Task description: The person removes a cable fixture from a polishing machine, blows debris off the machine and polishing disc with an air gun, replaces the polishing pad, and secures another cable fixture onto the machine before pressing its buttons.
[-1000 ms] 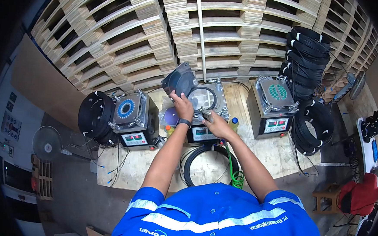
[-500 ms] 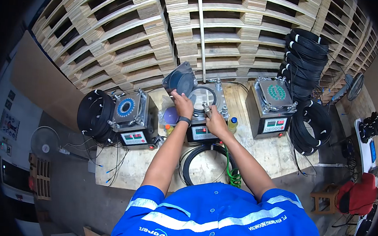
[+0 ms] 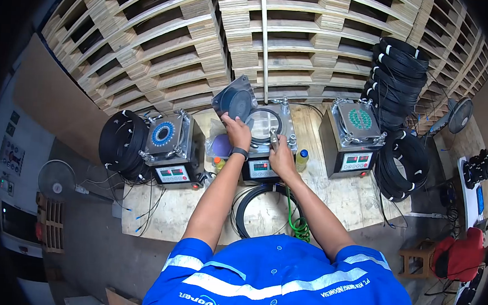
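My left hand (image 3: 237,132) grips the lower edge of a tilted clear-looking square plate (image 3: 223,102), which carries a dark round pad (image 3: 239,106). Fingers wrapped round a metal air blow gun (image 3: 274,141), my right hand (image 3: 283,159) is at the front right of the middle polishing machine (image 3: 261,168). The gun's nozzle points toward the round bed (image 3: 263,126) on top of that machine. From below my right hand a green coiled hose (image 3: 301,227) runs down to the table.
Polishing machines with connector-filled fixtures stand left (image 3: 173,174) and right (image 3: 357,161). A purple round item (image 3: 221,145) and a blue-capped bottle (image 3: 301,160) flank the middle machine. Black cable coils (image 3: 402,168) sit at both sides; another coil (image 3: 242,214) lies in front. Pallets (image 3: 296,32) rise behind.
The blow gun in my right hand has shifted slightly right and its angle has changed. My left hand still holds the plate, nearly in place. The view has moved a little.
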Available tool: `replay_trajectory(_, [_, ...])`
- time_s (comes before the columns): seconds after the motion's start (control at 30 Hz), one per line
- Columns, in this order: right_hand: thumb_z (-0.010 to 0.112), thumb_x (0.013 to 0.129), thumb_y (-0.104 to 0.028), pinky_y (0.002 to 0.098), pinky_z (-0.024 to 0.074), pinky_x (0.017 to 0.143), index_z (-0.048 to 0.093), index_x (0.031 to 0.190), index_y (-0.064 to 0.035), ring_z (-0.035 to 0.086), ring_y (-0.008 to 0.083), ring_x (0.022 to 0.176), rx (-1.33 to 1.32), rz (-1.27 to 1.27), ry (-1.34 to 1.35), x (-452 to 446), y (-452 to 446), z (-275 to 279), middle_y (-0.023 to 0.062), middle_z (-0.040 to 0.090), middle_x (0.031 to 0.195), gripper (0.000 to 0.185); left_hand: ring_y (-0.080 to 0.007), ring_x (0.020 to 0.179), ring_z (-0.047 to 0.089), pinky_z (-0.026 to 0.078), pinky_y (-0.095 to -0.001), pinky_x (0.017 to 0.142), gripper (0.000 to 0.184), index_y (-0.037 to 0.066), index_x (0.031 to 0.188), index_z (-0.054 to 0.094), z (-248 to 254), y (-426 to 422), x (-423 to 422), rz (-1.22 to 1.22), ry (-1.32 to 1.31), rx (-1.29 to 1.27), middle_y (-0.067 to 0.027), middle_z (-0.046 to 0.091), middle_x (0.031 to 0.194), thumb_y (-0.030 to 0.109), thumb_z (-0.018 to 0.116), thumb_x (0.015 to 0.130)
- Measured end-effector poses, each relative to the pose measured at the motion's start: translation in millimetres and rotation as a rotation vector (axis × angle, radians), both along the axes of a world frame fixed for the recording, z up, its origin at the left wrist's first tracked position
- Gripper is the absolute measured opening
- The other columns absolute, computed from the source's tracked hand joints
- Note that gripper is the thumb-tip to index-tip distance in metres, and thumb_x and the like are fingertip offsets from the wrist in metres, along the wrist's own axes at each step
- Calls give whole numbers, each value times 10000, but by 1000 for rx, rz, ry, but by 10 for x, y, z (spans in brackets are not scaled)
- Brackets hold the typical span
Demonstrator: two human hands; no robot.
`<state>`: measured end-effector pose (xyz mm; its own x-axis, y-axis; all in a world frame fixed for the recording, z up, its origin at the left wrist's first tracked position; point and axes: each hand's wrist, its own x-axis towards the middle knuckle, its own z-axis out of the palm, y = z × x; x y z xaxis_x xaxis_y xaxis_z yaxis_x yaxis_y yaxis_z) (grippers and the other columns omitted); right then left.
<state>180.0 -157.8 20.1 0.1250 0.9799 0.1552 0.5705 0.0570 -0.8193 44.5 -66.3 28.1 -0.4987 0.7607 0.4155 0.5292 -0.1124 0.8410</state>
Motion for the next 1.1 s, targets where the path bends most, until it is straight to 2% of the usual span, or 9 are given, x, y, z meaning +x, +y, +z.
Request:
replay_trajectory(0.13, [610,875,-86,540,474,816,419,1243,-16,603,501,976,-25,62,13,-43,45,-44,324,634,995,421,-528,974,564,429,-540,848,365,-24,1272,336,-43,50,-19,5,-73,-42,-371,573,1064,50,490,950])
replay_trajectory(0.2, [631,885,-111,530,472,811,437,1231,-35,601,497,986,-85,128,31,-90,71,-57,316,637,1003,405,-531,1031,544,419,-525,891,385,-57,1273,325,-66,77,-32,33,-107,41,-391,534,1135,11,492,934])
replay_trajectory(0.3, [634,883,-113,524,476,818,440,1238,-39,606,494,987,-55,178,45,-189,147,-83,313,640,997,412,-539,1074,522,410,-516,921,395,-77,1272,318,-91,96,-39,59,-120,25,-401,510,1169,-10,491,924])
replay_trajectory(0.37, [630,882,-112,509,483,828,443,1249,-45,611,488,993,-57,184,44,-227,231,-108,308,642,1007,417,-542,1062,530,410,-524,916,413,-76,1284,311,-124,107,-48,64,-102,39,-401,528,1142,15,500,928])
replay_trajectory(0.43, [608,851,-89,545,465,851,431,1255,-44,600,501,997,-154,197,67,-247,307,-70,317,640,988,443,-544,1050,538,410,-531,910,433,-75,1296,304,-130,122,-56,67,-84,54,-401,546,1116,39,509,932])
replay_trajectory(0.47, [613,849,-90,551,470,839,429,1255,-46,606,503,976,-67,182,39,-244,344,-92,316,642,983,448,-542,1055,539,411,-530,914,432,-76,1296,304,-137,125,-55,74,-74,67,-401,544,1122,38,508,932])
replay_trajectory(0.7, [624,845,-89,560,474,816,425,1247,-41,616,500,938,-52,75,-36,-170,475,-34,309,647,968,452,-537,1088,529,408,-522,939,430,-83,1292,302,-89,102,-33,54,-96,34,-402,532,1157,33,505,931])
replay_trajectory(0.93, [619,847,-87,569,472,804,422,1222,-35,610,510,932,-7,162,2,-227,546,-39,311,647,956,427,-543,1087,528,410,-530,938,418,-73,1280,308,-42,74,-23,54,-86,30,-403,533,1162,41,510,932])
replay_trajectory(1.1, [629,855,-97,567,468,821,411,1200,-17,598,520,955,-26,34,39,-199,557,-26,334,633,971,416,-544,1093,522,403,-539,937,422,-61,1289,306,-28,74,-31,44,-121,-30,-405,526,1172,48,509,936])
